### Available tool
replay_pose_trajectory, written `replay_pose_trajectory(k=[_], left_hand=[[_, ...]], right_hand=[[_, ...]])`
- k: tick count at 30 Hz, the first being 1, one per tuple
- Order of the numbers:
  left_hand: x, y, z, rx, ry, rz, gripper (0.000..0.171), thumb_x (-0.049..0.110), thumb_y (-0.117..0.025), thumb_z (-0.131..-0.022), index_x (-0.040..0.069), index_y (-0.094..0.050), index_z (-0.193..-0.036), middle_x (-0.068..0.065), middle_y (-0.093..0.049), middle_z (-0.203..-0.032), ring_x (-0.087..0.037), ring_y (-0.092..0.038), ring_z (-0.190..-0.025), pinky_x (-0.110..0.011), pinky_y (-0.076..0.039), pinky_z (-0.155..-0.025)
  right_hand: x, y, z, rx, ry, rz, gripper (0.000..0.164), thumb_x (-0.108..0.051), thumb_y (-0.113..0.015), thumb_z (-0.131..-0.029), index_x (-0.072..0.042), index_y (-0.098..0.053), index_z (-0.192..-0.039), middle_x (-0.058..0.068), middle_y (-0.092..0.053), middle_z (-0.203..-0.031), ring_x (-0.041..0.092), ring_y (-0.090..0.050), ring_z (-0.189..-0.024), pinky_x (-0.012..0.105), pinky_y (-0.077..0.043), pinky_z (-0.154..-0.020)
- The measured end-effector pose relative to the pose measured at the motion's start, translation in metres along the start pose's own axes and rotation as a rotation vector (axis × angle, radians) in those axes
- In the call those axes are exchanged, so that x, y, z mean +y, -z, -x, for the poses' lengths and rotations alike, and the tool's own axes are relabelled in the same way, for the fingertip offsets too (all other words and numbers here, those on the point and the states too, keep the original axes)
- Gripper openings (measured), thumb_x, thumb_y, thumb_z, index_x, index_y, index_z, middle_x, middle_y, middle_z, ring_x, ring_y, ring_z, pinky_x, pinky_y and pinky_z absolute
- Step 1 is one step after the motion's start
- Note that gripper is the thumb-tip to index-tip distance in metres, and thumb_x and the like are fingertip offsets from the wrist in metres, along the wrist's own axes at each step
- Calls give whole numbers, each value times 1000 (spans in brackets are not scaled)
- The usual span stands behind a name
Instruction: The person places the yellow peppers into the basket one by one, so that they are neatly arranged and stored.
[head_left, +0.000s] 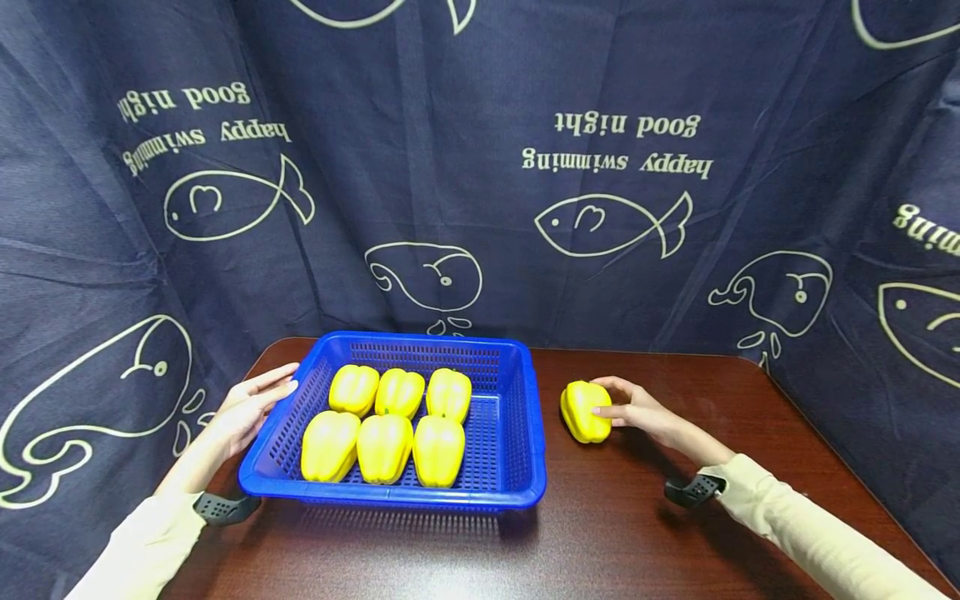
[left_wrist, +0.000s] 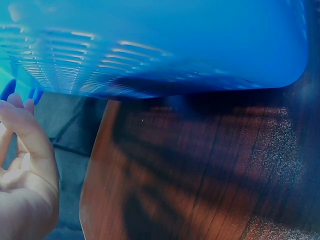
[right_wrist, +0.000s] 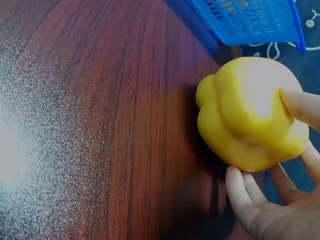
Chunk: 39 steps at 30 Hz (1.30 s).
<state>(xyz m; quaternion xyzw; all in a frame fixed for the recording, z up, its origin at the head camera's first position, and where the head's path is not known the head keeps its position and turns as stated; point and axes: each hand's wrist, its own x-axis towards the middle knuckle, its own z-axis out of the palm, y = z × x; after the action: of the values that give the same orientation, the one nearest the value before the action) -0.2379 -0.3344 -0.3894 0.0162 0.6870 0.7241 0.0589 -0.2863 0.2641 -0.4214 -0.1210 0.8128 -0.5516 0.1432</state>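
Note:
A blue plastic basket (head_left: 390,495) with slotted walls stands on the left part of the table, holding several yellow bell peppers (head_left: 385,448) in two rows. At its left rim my left hand (head_left: 246,410) grips the edge; the left wrist view shows curled fingers (left_wrist: 31,132) beside the basket's wall (left_wrist: 200,45). To the right of the basket, my right hand (head_left: 645,412) holds another yellow bell pepper (head_left: 582,413) between thumb and fingers. In the right wrist view this pepper (right_wrist: 250,115) appears close to the tabletop; whether it touches the wood I cannot tell.
The dark brown wooden table (head_left: 600,533) extends to the right and in front of the basket. A navy curtain (head_left: 480,167) with fish and whale drawings hangs behind and at both sides. Black bands (head_left: 693,490) circle both wrists.

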Motion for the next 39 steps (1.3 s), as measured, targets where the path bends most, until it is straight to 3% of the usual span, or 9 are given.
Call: replay_pose_trajectory(k=[23, 32, 39], left_hand=[[0, 0, 1, -13, -21, 1, 45, 15, -56, -97, 20, -49, -141, 22, -67, -102, -3, -68, -88, -22, -57, -73], [-1, 0, 1, -21, -25, 21, 39, 15, -57, -97, 24, -55, -135, 21, -67, -102, -3, -68, -89, -22, -57, -74], [-1, -1, 1, -24, -35, 30, 37, 15, -56, -97, 25, -56, -133, 21, -67, -103, -2, -68, -89, -21, -57, -75]], right_hand=[[-28, -2, 6, 94, 24, 1, 59, -11, -71, -84, 2, -42, -134, 25, -38, -140, 14, -55, -101, 30, -55, -79], [-43, -4, 8, 143, 41, 50, 57, -15, -73, -82, -1, -46, -130, 24, -44, -137, 26, -53, -110, 35, -56, -82], [-58, -2, 11, 159, 73, 46, 54, -11, -72, -82, -1, -45, -129, 26, -44, -135, 18, -59, -99, 38, -57, -81]])
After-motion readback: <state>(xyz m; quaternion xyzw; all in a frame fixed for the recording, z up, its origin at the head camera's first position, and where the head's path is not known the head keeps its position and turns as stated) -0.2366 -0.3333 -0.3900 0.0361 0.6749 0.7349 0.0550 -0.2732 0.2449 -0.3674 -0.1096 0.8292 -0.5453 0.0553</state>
